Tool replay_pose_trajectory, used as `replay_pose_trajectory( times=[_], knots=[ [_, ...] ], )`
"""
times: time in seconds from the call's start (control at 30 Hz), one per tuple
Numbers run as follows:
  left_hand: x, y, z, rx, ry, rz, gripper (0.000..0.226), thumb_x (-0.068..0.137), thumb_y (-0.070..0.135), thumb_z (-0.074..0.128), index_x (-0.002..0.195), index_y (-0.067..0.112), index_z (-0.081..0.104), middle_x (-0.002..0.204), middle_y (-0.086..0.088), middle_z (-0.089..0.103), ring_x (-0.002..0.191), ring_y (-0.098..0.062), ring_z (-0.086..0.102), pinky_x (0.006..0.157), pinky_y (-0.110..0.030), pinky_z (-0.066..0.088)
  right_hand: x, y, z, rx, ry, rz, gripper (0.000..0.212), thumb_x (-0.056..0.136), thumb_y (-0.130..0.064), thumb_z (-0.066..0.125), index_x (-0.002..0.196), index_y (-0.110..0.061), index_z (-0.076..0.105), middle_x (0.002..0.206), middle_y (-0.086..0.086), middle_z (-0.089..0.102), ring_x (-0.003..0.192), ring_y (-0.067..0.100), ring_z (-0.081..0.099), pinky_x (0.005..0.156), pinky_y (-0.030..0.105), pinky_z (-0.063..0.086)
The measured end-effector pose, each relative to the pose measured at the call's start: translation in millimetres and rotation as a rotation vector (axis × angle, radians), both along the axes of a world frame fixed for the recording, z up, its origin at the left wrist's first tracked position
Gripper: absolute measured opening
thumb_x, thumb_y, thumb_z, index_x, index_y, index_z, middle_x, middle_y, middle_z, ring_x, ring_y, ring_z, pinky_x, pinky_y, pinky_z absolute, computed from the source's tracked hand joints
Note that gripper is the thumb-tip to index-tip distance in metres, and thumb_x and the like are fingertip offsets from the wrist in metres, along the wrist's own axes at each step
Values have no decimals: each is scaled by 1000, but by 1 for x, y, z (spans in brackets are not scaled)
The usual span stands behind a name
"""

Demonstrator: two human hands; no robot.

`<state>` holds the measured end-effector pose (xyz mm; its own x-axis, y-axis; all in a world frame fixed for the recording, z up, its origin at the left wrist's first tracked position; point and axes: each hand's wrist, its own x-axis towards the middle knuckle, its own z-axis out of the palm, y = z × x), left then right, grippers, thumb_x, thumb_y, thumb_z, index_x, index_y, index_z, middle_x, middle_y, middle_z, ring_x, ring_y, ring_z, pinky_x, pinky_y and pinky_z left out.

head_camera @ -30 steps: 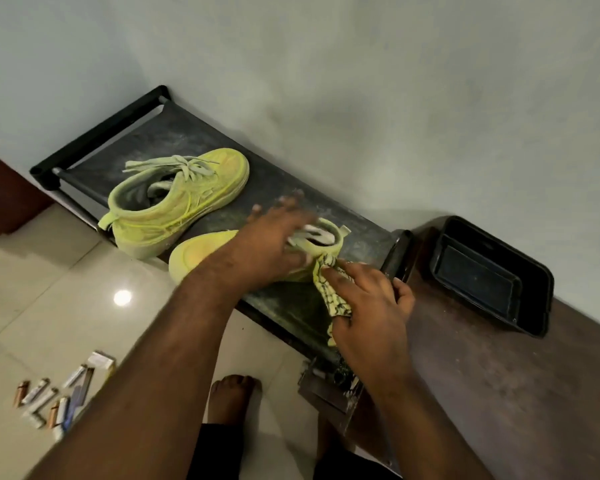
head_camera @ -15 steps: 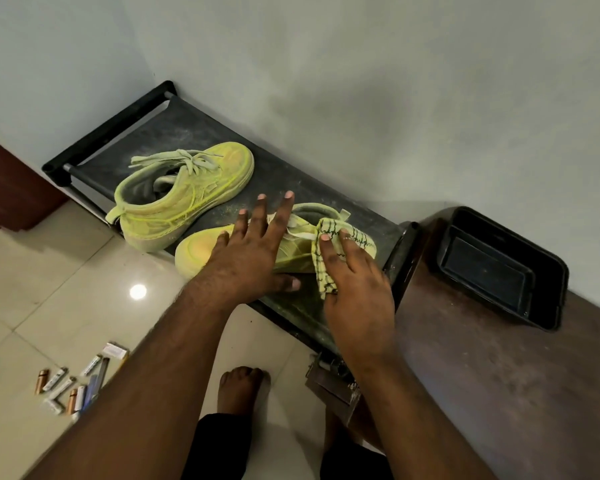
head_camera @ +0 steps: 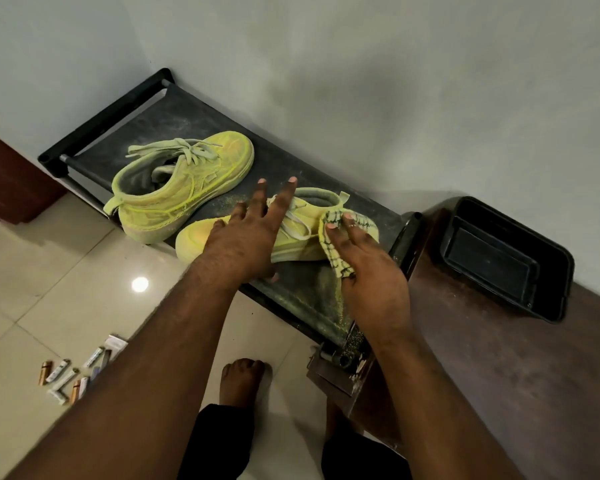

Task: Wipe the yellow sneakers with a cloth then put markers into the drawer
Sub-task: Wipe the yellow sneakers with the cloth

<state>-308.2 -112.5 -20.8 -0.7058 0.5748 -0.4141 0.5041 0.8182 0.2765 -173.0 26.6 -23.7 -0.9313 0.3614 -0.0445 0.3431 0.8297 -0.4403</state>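
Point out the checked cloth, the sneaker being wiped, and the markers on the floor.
checked cloth (head_camera: pixel 333 252): head view, on the fold hanging below the right hand's fingers.
near sneaker (head_camera: pixel 196 239): head view, on its toe cap.
markers (head_camera: pixel 63 379): head view, on the middle of the floor cluster.

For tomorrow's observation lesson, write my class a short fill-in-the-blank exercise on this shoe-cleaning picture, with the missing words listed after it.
1. The right hand presses a checked ____ against the heel of the nearer sneaker.
2. Both sneakers are coloured ____.
3. The left hand rests on the nearer sneaker with its fingers ____.
4. The markers lie on the tiled ____.

Missing words: cloth; yellow; spread; floor
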Motion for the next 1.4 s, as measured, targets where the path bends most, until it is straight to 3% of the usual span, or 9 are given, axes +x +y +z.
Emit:
replay_pose_trajectory(
  times=[0.13,0.37,0.53,0.63,0.7,0.87,1.07,1.27,1.4],
  knots=[
    [-6,-2,4,43,88,15,133,61,22,87,142,52,-13,149,-6,34,124,-33,50,91,-50,50,1,2,2,-35,34,-25,83,78,3,59,146,-35,30,154,-11,28,142,17,29,109,44,39],
    [-12,-13,14,215,-42,31,125,53,26,91,145,51,10,141,1,47,123,-25,49,97,-46,48,6,-4,15,69,241,28,86,65,12,64,142,-21,43,147,5,42,136,29,40,106,55,38],
    [-4,-5,20,156,-128,-34,133,58,26,89,146,50,-7,158,0,21,143,-27,25,111,-56,30,10,-11,13,197,174,47,81,62,8,72,136,-20,52,140,8,52,133,34,43,105,56,36],
    [6,2,23,-79,113,-97,123,74,42,76,146,38,-24,160,-1,-17,147,-29,-13,109,-68,-6,0,-16,8,204,65,58,77,70,4,70,139,-23,49,146,4,45,139,33,33,109,53,29],
    [19,-3,24,-135,254,-52,112,83,48,64,147,28,-26,158,-5,-23,145,-29,-19,108,-68,-11,-8,-16,9,182,-7,59,76,81,-3,64,146,-29,34,155,-1,29,146,28,17,115,48,17],
    [61,-25,8,-181,239,81,122,78,59,63,144,22,-33,153,-7,-34,143,-34,-24,109,-62,-13,-13,-15,2,156,-86,32,79,90,-8,54,151,-35,12,160,-7,5,148,23,0,121,44,6],
    [52,-16,-1,-231,259,102,127,76,45,71,142,18,-34,152,-13,-35,142,-41,-22,112,-62,-8,-10,-34,-11,229,23,256,79,65,-1,75,136,-22,51,147,5,44,138,36,35,112,52,24],
    [43,-13,1,-252,243,76,126,76,42,73,144,17,-31,153,-14,-33,142,-43,-20,110,-62,-10,-14,-16,-6,96,-43,-118,79,81,-2,60,149,-26,28,158,-2,21,146,29,19,119,44,18],
    [39,-14,4,-285,230,65,122,79,41,70,144,20,-31,154,-11,-32,143,-40,-19,109,-65,-7,-21,-48,-12,188,66,213,75,69,1,66,139,-17,47,147,6,43,138,34,35,113,50,26]
  ],
)
